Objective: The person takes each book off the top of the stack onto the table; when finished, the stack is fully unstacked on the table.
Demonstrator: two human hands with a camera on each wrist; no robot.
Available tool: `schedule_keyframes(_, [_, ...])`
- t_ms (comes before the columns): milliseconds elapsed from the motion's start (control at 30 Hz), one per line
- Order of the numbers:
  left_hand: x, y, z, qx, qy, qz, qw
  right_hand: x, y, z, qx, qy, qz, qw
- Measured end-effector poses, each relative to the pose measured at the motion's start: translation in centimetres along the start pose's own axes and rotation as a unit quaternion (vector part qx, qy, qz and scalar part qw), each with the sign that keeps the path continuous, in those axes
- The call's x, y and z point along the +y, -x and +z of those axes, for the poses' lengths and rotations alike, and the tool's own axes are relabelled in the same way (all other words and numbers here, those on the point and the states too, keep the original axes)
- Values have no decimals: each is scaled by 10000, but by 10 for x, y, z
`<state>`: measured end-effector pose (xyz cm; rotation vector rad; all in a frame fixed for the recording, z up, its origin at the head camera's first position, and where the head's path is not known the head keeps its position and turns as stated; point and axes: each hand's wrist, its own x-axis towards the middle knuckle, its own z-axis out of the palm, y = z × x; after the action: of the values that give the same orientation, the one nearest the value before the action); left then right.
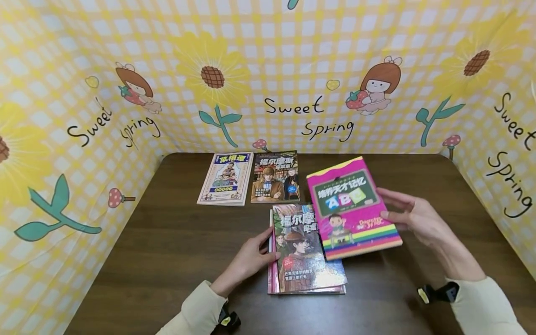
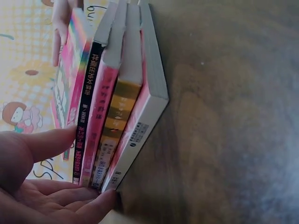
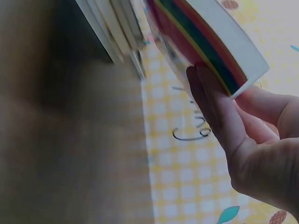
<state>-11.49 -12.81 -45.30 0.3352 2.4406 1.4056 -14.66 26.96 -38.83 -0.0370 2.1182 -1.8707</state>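
My right hand (image 1: pixel 418 218) holds a pink book (image 1: pixel 351 209) by its right edge, thumb on the cover; the book is tilted and overlaps the upper right of a stack. In the right wrist view my right hand (image 3: pixel 252 135) pinches the book's rainbow-striped spine side (image 3: pixel 205 37). My left hand (image 1: pixel 247 256) grips the left edge of the stack, whose top book (image 1: pixel 297 260) shows a figure in a hat. The left wrist view shows several stacked spines, a black one (image 2: pixel 88 102) uppermost, between the thumb and fingers of my left hand (image 2: pixel 51 177).
Two books lie side by side near the back of the brown table (image 1: pixel 167 260): a white and blue one (image 1: pixel 225 179) and a dark one (image 1: pixel 275 177). A yellow checked cloth (image 1: pixel 259 60) with flowers and lettering stands behind and at both sides.
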Motion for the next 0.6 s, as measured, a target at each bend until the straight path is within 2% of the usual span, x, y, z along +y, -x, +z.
schedule_keyframes(167, [1, -1, -3, -26, -168, -6, 9999, -16, -33, -15, 417, -783, -76, 9960])
schedule_keyframes(333, [1, -2, -7, -41, -298, 196, 9994, -20, -69, -15, 688, -1313, 60, 9889])
schedule_keyframes(500, [0, 0, -8, -104, -283, 319, 9990, -11, -101, -12, 726, -1397, 152, 9874])
schedule_keyframes(600, [0, 0, -8, -124, -248, 385, 9989, -3, -116, -12, 704, -1070, 128, 9917])
